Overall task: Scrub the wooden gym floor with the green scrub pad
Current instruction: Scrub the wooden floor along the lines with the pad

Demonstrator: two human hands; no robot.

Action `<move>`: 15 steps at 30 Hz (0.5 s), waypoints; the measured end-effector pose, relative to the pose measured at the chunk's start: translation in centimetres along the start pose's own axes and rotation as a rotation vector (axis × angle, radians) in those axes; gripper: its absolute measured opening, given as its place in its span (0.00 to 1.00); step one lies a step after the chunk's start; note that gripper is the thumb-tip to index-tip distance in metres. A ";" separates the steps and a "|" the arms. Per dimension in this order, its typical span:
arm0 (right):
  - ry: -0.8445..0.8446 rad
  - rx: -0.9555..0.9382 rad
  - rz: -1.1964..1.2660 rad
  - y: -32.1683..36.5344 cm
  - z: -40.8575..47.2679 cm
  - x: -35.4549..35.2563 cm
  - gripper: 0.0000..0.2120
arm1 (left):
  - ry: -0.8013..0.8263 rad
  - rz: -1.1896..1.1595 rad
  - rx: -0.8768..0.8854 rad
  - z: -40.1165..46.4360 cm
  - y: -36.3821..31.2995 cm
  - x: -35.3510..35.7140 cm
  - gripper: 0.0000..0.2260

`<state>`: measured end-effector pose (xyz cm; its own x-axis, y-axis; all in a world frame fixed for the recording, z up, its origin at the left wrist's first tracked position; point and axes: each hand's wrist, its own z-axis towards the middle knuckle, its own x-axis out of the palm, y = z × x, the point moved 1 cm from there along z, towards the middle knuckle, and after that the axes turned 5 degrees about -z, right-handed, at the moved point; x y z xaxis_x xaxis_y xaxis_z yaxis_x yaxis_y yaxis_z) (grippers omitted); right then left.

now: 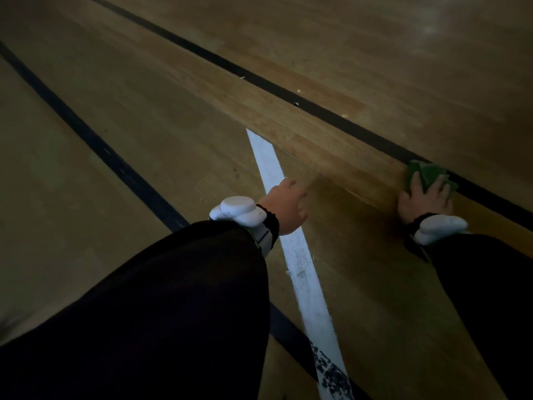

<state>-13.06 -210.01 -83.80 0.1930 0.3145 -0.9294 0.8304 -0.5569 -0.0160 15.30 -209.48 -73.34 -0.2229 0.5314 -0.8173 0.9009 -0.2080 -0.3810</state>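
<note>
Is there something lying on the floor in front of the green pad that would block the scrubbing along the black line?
Nothing visible blocks it. The right hand presses the green pad onto the black line; only small pale specks lie farther along it.

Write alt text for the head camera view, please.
A person's right hand presses a green scrub pad on a black line of the wooden gym floor; the left hand rests on a white line.
</note>
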 end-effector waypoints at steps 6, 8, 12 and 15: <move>0.059 -0.407 -0.126 10.6 -6.6 0.5 0.28 | -0.059 -0.071 -0.038 -1.1 1.8 -1.0 0.22; 0.054 -0.571 -0.158 14.1 -10.1 1.6 0.28 | -0.058 -0.099 -0.043 -1.5 2.0 -1.2 0.22; 0.106 -0.803 -0.143 17.4 -15.3 4.1 0.28 | -0.047 -0.125 -0.071 -1.8 2.7 -1.0 0.20; 0.066 -0.835 -0.175 16.6 -14.6 4.6 0.26 | -0.039 -0.128 -0.085 -2.5 3.0 -0.7 0.21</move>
<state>9.25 -206.61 -82.98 0.0346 0.4013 -0.9153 0.9589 0.2449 0.1436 19.09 -208.41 -72.82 -0.3505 0.5162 -0.7815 0.8924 -0.0692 -0.4460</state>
